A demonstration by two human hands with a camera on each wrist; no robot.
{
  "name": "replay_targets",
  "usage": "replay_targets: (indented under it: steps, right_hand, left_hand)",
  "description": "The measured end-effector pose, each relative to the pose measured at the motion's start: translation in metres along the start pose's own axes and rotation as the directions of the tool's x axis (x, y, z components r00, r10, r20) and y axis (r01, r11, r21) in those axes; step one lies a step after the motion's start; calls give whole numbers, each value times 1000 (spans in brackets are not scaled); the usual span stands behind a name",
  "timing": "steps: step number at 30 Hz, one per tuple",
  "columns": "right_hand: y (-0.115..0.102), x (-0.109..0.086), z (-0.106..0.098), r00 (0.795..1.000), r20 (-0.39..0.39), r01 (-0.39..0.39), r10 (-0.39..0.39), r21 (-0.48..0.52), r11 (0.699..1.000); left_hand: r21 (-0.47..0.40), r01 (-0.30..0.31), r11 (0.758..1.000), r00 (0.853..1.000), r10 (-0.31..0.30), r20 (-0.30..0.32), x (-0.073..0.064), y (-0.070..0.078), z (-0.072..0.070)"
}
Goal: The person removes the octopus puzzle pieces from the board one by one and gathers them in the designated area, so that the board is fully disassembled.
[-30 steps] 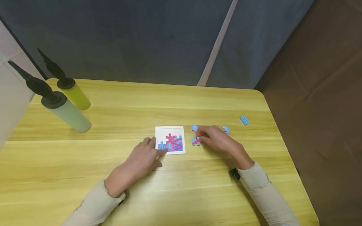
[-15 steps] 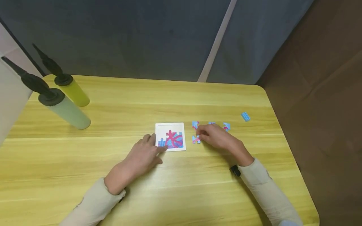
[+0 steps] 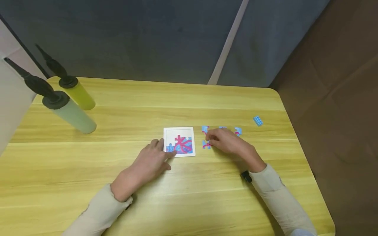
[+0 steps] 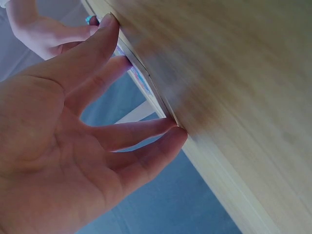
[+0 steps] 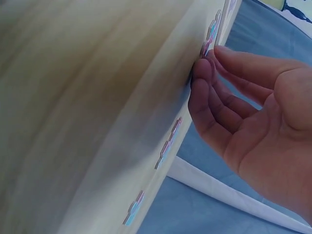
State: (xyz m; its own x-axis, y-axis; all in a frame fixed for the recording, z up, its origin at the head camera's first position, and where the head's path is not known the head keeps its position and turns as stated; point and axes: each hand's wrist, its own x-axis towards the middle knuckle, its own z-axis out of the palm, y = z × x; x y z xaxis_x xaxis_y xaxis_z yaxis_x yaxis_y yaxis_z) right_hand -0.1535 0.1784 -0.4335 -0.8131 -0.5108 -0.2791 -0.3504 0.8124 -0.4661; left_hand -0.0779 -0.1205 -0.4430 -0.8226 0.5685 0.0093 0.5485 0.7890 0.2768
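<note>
A white puzzle tray (image 3: 179,129) lies on the table, its lower part filled with pink and blue pieces picturing an octopus. My left hand (image 3: 150,160) steadies it: the index finger rests over the lower left corner, other fingertips are at the left edge. In the left wrist view, this left hand (image 4: 87,126) has its fingers extended along the tray's side. My right hand (image 3: 226,141) pinches the right edge of a loose puzzle piece (image 3: 205,145) flat on the table. The right wrist view shows the right hand (image 5: 243,107) with curled fingers and thumb at that piece (image 5: 212,30).
More loose pieces lie behind the right hand: one puzzle piece (image 3: 205,129) at left, another piece (image 3: 238,131) at right, one partly hidden between. A blue toy brick (image 3: 258,121) is farther right. Two hand pumps, green (image 3: 75,116) and yellow (image 3: 82,96), stand at left.
Both hands keep nearly the same places at the tray and the loose piece. The head view has shifted slightly; the pieces and tray stay put on the table.
</note>
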Motion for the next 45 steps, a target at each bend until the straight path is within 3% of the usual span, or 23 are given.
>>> replay_targets:
  steps: [12,20,27,36,45]
  right_hand:
    - [-3,-1,0,1000,19,2,-2,24,1000]
    - [-10,1,-4,1000,-14,6,-6,11,1000]
    - [-14,3,-4,999,29,-12,13,-30,999]
    - [-16,4,-6,999,31,-18,19,-20,1000]
    - [-32,16,-10,999,34,34,-35,13,999]
  left_hand:
    - [-1,-15,1000,1000,15,-15,1,0,2]
    - [-1,-14,1000,1000,14,-11,1,0,2]
    - [-10,-2,1000,1000,2,-2,1,0,2]
    - [2,-2,1000,1000,2,-9,0,0,1]
    - [-2,9,1000,1000,-9,4,0,1,0]
